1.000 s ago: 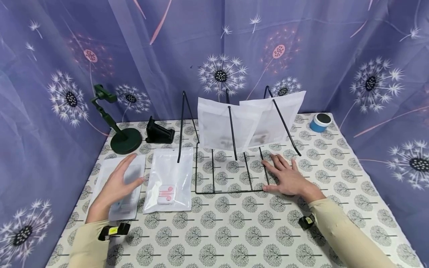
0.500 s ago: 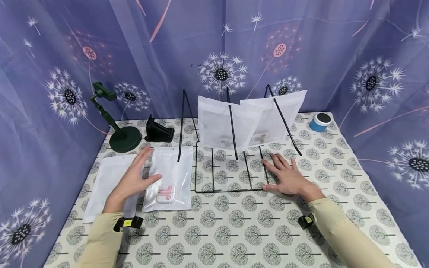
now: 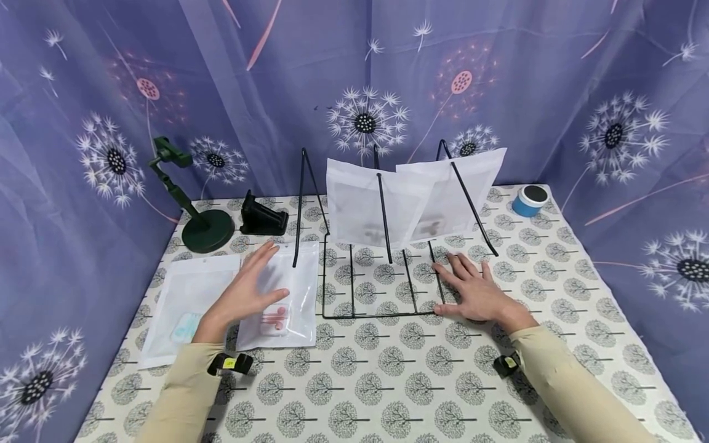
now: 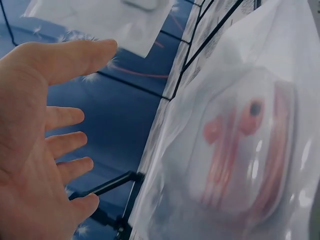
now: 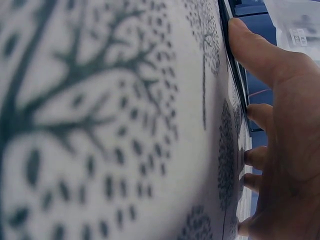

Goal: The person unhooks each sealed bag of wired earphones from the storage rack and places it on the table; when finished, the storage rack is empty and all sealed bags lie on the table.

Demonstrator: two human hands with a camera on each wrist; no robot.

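My left hand, fingers extended and thumb apart, hovers over the left side of a white zip bag holding pink earphones. In the left wrist view the pink earphones show through the plastic beside the empty hand. Another zip bag with a light blue item lies to its left, partly covered by my forearm. My right hand rests spread on the cloth, fingertips at the right side of a black wire rack. Two white zip bags stand upright in the rack.
A dark green stand and a black holder are at the back left. A blue round container with a dark top sits at the back right. Purple dandelion curtains enclose the tree-patterned tablecloth.
My left hand has moved right, from above the leftmost bag to over the pink earphone bag. The leftmost bag has shifted slightly left. My right hand stays in place.
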